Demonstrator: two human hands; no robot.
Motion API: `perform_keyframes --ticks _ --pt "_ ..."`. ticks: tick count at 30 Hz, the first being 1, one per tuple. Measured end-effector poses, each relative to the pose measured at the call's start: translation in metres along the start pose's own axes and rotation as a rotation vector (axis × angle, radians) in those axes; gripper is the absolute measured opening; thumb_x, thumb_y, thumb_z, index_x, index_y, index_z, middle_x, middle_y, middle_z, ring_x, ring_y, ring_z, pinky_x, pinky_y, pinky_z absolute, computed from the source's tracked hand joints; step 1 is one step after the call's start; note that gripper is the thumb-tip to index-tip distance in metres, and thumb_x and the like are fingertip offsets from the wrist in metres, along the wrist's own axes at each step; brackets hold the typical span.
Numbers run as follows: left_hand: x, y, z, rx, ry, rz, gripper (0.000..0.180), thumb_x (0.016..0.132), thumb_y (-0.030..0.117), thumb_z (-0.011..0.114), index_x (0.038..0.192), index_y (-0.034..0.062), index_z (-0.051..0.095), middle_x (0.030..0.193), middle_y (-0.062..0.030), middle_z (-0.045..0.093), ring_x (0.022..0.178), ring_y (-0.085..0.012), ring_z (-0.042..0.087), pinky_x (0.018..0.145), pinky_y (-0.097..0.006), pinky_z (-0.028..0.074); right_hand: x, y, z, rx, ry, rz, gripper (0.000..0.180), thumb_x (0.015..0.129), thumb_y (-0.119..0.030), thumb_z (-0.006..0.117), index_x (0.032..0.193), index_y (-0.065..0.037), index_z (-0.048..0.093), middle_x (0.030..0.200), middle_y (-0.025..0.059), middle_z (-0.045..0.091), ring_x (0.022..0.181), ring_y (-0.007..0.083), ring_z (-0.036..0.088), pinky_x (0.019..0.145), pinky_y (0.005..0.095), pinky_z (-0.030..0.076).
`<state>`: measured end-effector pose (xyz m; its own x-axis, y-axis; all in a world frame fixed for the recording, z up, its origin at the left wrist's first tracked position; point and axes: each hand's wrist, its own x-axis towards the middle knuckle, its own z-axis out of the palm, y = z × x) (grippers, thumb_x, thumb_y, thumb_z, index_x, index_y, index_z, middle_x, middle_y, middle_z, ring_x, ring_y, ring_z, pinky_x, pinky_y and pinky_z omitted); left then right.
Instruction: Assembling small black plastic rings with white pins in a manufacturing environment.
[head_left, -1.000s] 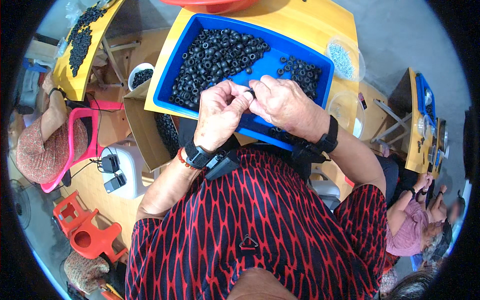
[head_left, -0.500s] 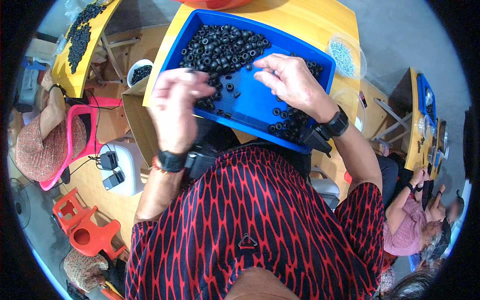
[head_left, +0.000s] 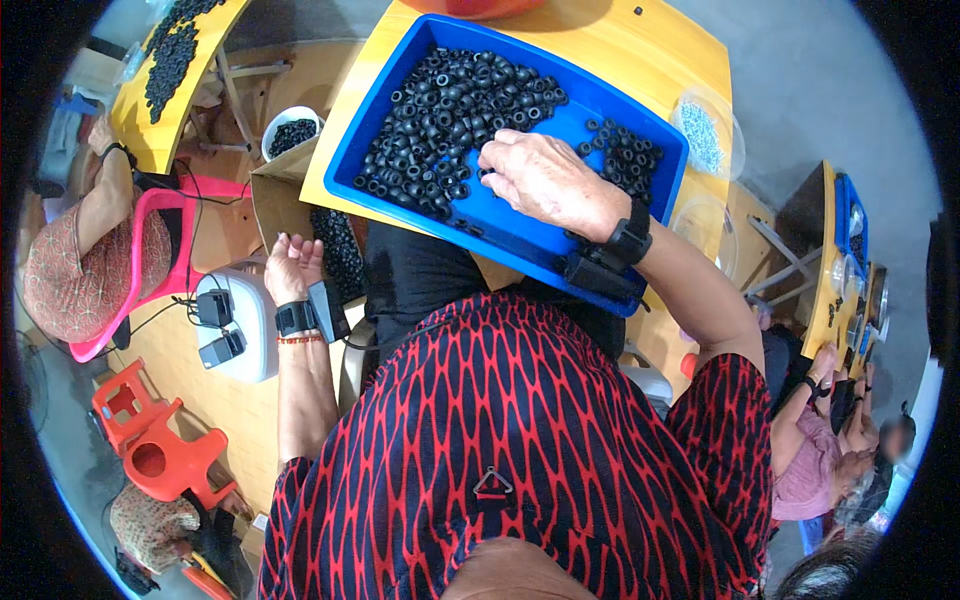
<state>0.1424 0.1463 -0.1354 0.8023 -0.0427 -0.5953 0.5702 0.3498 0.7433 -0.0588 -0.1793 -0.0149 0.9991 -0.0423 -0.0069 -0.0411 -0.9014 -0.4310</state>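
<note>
One blue tray [head_left: 570, 125] is lying on one yellow tabletop [head_left: 690, 50] and holding black ring-shaped pieces [head_left: 450, 115], too many to count. They are forming one large heap in the tray's left half and one smaller group [head_left: 625, 155] toward its right end; a few more are showing near its right front corner, partly hidden by the wrist gear.

The right hand [head_left: 545, 183] is reaching over the middle of the tray, its fingers bending narrowly down beside the large heap. A dark piece is showing just by the fingertips, but I cannot tell whether they are gripping it. The left hand [head_left: 291, 268] is staying out of the tray, off its left front corner, with fingers loosely spread beside one cardboard box [head_left: 280, 195].

More black pieces [head_left: 337, 245] are filling that box. One white bowl [head_left: 318, 126] of black pieces is standing left of the tray. Beyond its far edge, one red basin [head_left: 475, 6] is sitting, and one loose black piece [head_left: 638, 11] is lying farther right. Right of the tray, one clear tub [head_left: 700, 137] is holding small pale parts.
</note>
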Motion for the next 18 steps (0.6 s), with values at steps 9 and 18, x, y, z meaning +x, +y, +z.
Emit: perform_keyframes --ticks 9,18 --pt "-0.01 -0.006 0.0 0.117 0.049 0.014 0.027 0.09 0.025 0.067 0.107 0.0068 0.056 0.092 -0.0101 0.063 0.086 -0.0232 0.062 0.08 -0.046 0.058 -0.024 -0.012 -0.012 0.935 0.163 0.285 0.018 0.09 -0.008 0.063 0.103 0.003 0.067 0.086 0.0098 0.068 0.073 0.0146 0.065 0.067 0.028 0.053" --pt "-0.157 0.011 0.129 0.456 -0.797 0.635 0.026 0.089 0.0 0.066 0.114 -0.0015 0.064 0.101 -0.0081 0.066 0.091 -0.0131 0.063 0.079 -0.026 0.053 -0.037 -0.02 -0.018 1.144 0.201 0.262 0.02 0.095 -0.01 0.061 0.111 0.001 0.065 0.09 0.0069 0.069 0.072 0.0101 0.065 0.06 0.0219 0.051"
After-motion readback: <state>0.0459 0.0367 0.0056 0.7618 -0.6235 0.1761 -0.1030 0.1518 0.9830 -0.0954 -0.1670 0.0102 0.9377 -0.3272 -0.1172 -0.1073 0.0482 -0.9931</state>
